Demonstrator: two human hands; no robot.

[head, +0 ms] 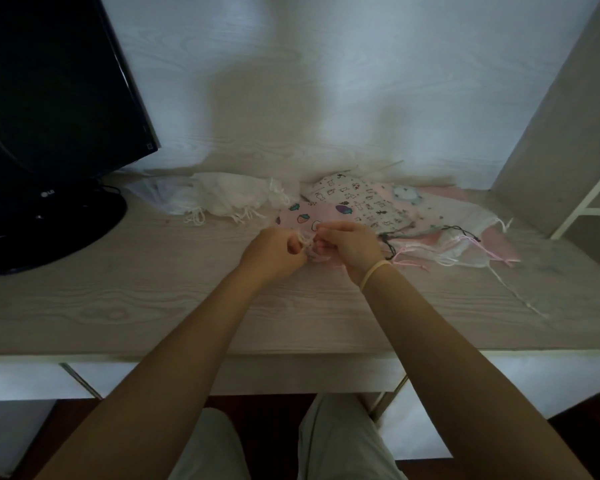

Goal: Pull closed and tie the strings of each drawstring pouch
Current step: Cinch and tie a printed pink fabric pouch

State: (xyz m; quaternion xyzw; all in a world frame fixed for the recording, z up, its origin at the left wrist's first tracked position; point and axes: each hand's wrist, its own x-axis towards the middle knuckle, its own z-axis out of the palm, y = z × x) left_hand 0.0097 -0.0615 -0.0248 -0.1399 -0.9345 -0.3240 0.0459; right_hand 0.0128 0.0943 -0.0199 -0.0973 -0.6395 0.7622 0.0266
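A pink pouch with fruit prints (312, 214) lies on the desk in front of me, its near end under my hands. My left hand (274, 252) and my right hand (349, 245) meet over that end, and each pinches a pale string (307, 241) of the pouch between curled fingers. Behind it to the right lies a white pouch with small black prints (357, 199), then a heap of pink and sheer pouches (465, 237) with loose strings. White pouches (232, 197) are piled at the back left.
A black monitor (49, 109) on a round base (49, 233) stands at the left of the wooden desk (153, 299). A grey side panel (561, 109) rises at the right. One long white string (520, 296) trails toward the desk's right front.
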